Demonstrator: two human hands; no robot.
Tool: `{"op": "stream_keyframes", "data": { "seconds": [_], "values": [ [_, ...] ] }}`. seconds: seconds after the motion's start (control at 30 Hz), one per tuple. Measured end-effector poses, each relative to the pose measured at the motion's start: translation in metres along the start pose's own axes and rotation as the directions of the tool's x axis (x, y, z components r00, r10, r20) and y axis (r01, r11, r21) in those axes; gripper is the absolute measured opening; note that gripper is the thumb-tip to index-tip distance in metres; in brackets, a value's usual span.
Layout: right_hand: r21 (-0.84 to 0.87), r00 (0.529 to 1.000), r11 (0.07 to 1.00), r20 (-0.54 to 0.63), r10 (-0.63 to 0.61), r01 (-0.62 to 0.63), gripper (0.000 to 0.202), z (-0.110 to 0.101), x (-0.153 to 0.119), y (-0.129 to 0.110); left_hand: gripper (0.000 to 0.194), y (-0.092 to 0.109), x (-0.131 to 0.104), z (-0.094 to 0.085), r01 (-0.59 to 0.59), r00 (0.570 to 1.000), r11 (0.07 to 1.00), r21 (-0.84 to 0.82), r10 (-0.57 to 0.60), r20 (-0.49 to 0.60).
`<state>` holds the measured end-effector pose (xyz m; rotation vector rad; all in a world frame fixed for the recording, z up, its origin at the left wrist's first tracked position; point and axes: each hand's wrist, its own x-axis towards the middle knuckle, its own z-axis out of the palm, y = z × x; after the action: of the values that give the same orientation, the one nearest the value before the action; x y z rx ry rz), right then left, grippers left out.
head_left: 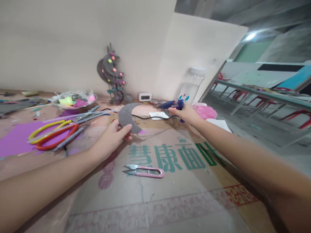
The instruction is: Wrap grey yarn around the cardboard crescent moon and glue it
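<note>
Between the thumb and fingers of my left hand (116,131) is a crescent moon (127,118) wrapped in grey yarn, with a bit of purple showing at its lower tip. A strand of grey yarn trails from that tip to the right. My right hand (187,113) is closed around a blue glue gun (167,105), by the water bottle; its fingers are partly hidden. A black cord runs across the mat between both hands. Pink-handled thread snips (148,171) lie in front of the hands.
Scissors with yellow and red handles (58,139) lie on purple sheets (14,139) at left. Behind are a metal bowl (77,106) of craft bits, a decorated moon hanging (111,74), a small digital clock (145,96) and a clear bottle (191,85). A pink bundle (206,112) sits at right.
</note>
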<state>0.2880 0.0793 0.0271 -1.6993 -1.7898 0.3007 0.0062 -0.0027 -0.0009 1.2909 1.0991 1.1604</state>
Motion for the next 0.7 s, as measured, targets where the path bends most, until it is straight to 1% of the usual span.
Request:
{"op": "stream_keyframes", "data": {
  "seconds": [0.13, 0.23, 0.27, 0.3, 0.33, 0.37, 0.4, 0.43, 0.47, 0.5, 0.53, 0.57, 0.6, 0.63, 0.67, 0.7],
  "values": [
    [-0.049, 0.998, 0.999, 0.058, -0.003, 0.006, 0.038, 0.017, 0.021, 0.016, 0.022, 0.006, -0.003, 0.002, 0.004, 1.0, 0.999, 0.039, -0.003, -0.013],
    [-0.048, 0.998, 0.999, 0.057, -0.018, 0.02, 0.043, 0.02, 0.026, 0.024, 0.022, 0.007, -0.004, 0.002, 0.004, 1.0, 0.999, 0.044, -0.003, -0.019],
    [-0.046, 0.999, 0.999, 0.036, -0.021, 0.023, 0.046, 0.019, 0.025, 0.025, 0.022, 0.006, -0.004, 0.002, 0.003, 1.0, 0.999, 0.038, -0.002, -0.019],
    [-0.037, 1.0, 0.999, -0.013, -0.023, 0.023, 0.051, 0.017, 0.023, 0.026, 0.022, 0.005, -0.003, 0.001, -0.001, 1.0, 1.0, 0.031, 0.001, -0.015],
    [-0.022, 0.995, 0.999, -0.094, -0.03, 0.028, 0.057, 0.015, 0.02, 0.026, 0.023, 0.004, -0.003, 0.001, -0.007, 1.0, 1.0, 0.025, 0.008, -0.009],
    [-0.006, 0.979, 0.999, -0.196, -0.052, 0.052, 0.063, 0.012, 0.015, 0.024, 0.024, 0.003, -0.003, 0.001, -0.014, 1.0, 1.0, 0.022, 0.014, 0.0],
    [0.007, 0.949, 0.995, -0.304, -0.088, 0.095, 0.066, 0.008, 0.008, 0.021, 0.025, 0.002, -0.002, 0.0, -0.021, 1.0, 1.0, 0.017, 0.021, 0.006],
    [0.004, 0.906, 0.986, -0.395, -0.152, 0.167, 0.065, 0.005, 0.0, 0.016, 0.025, 0.001, -0.002, 0.0, -0.025, 1.0, 1.0, 0.013, 0.025, 0.006],
    [-0.021, 0.872, 0.965, -0.425, -0.244, 0.26, 0.061, 0.002, -0.009, 0.009, 0.025, 0.001, -0.001, 0.0, -0.023, 1.0, 1.0, 0.012, 0.023, 0.005],
    [-0.046, 0.863, 0.94, -0.382, -0.329, 0.338, 0.053, 0.0, -0.02, 0.0, 0.025, 0.001, -0.001, 0.0, -0.022, 1.0, 1.0, 0.012, 0.022, 0.003],
    [-0.068, 0.87, 0.914, -0.283, -0.403, 0.401, 0.044, 0.0, -0.031, -0.011, 0.025, 0.001, -0.001, 0.0, -0.022, 1.0, 1.0, 0.013, 0.022, 0.002],
    [-0.077, 0.876, 0.886, -0.134, -0.464, 0.458, 0.035, 0.0, -0.043, -0.022, 0.025, 0.002, -0.001, 0.0, -0.024, 1.0, 1.0, 0.013, 0.024, 0.006],
    [-0.082, 0.868, 0.864, 0.021, -0.497, 0.497, 0.031, 0.002, -0.054, -0.033, 0.026, 0.003, -0.002, 0.0, -0.031, 0.999, 0.999, 0.015, 0.03, 0.013],
    [-0.086, 0.836, 0.837, 0.169, -0.523, 0.541, 0.032, 0.005, -0.065, -0.043, 0.028, 0.004, -0.002, 0.0, -0.042, 0.999, 0.999, 0.013, 0.042, 0.025],
    [-0.09, 0.8, 0.812, 0.263, -0.539, 0.577, 0.035, 0.01, -0.074, -0.052, 0.034, 0.006, -0.003, 0.0, -0.059, 0.998, 0.998, 0.004, 0.058, 0.034],
    [-0.099, 0.768, 0.787, 0.322, -0.554, 0.609, 0.039, 0.015, -0.082, -0.058, 0.043, 0.007, -0.004, 0.0, -0.07, 0.997, 0.998, -0.007, 0.07, 0.036]
  ]
}}
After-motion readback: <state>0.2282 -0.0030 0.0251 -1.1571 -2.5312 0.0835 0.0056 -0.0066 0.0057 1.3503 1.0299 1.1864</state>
